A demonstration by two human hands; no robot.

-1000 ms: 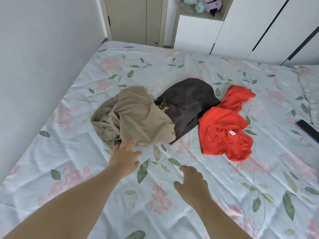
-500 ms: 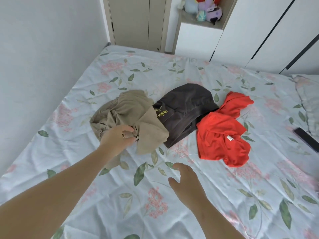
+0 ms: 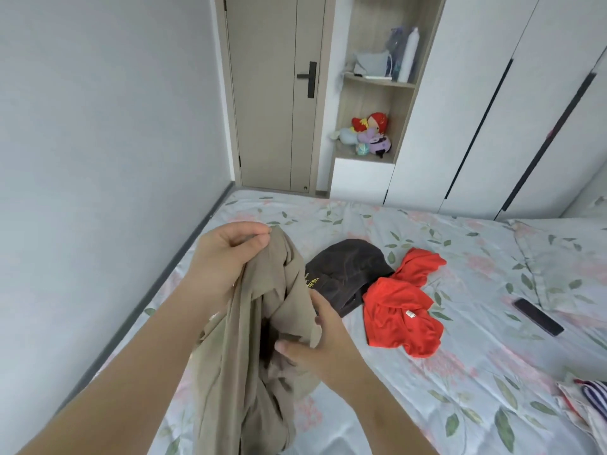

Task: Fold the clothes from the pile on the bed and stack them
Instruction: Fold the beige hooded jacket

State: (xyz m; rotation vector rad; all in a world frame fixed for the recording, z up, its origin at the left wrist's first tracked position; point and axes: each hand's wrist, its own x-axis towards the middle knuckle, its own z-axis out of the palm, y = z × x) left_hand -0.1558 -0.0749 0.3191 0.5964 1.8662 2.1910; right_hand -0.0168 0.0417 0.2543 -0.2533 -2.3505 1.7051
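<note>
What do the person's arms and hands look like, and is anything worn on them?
Both are bare. The left hand and right hand have no gloves, and no ring shows on the fingers in view. The left forearm and right forearm carry no sleeve as far as the picture's edge, and no watch or band shows at either wrist.

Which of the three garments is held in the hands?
The khaki garment: both the left hand and right hand grip it. The dark brown garment and red garment lie on the bed.
</note>
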